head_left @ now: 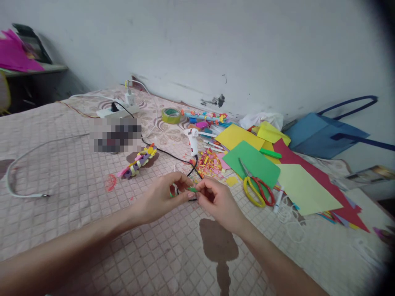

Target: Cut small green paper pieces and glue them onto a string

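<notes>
Between my two hands is a small green piece (193,189), mostly hidden by the fingertips; its material is hard to make out. My left hand (163,195) pinches one side of it, and a bit more green shows under that palm. The thumb and fingers of my right hand (217,200) close on the other side. Just beyond the hands runs the black cord of a white glue gun (193,142). Scissors (259,191) with one yellow and one red handle lie to the right, their blades over a green sheet (253,164).
Colourful paper scraps (211,163) lie beside the glue gun. Left of them is a decorated stick (138,162). Farther back are a tape roll (171,116) and a power strip (101,112). Coloured sheets, white string (288,213) and a blue bag (324,135) occupy the right.
</notes>
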A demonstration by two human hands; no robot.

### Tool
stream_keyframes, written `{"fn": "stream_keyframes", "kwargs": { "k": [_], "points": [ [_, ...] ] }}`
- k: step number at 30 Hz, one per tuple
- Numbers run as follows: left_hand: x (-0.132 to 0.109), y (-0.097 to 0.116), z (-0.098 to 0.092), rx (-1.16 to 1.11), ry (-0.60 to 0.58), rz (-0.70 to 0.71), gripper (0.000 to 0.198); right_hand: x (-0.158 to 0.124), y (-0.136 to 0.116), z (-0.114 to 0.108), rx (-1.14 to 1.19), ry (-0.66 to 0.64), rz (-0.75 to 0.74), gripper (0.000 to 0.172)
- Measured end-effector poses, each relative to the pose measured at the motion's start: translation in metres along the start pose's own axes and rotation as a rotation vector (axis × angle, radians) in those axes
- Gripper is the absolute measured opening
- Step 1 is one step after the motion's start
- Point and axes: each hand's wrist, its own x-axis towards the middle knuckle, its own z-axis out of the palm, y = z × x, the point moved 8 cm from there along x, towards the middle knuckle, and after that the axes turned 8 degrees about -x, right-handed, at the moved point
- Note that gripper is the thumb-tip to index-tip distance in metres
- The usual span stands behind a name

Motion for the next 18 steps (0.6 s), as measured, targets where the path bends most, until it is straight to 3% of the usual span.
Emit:
{"fn": "stream_keyframes", "kwargs": {
  "k": [5, 9, 13, 18],
  "points": [
    [0.005, 0.008, -0.008, 0.041, 0.069, 0.062, 0.01, 0.001, 0.001, -0.001, 0.077, -0.012, 0.023, 0.004],
    [0.01, 0.004, -0.011, -0.097, 0.114, 0.015, 0.014, 0.004, 0.007, 0.005, 0.229, -0.055, 0.098, 0.02],
    [0.012, -0.002, -0.012, -0.241, 0.152, -0.032, 0.015, 0.009, 0.009, 0.013, 0.332, -0.048, 0.109, 0.018],
    [0.012, -0.011, -0.021, -0.43, 0.236, -0.117, 0.015, 0.007, 0.019, 0.01, 0.184, -0.015, 0.078, 0.013]
  ]
}}
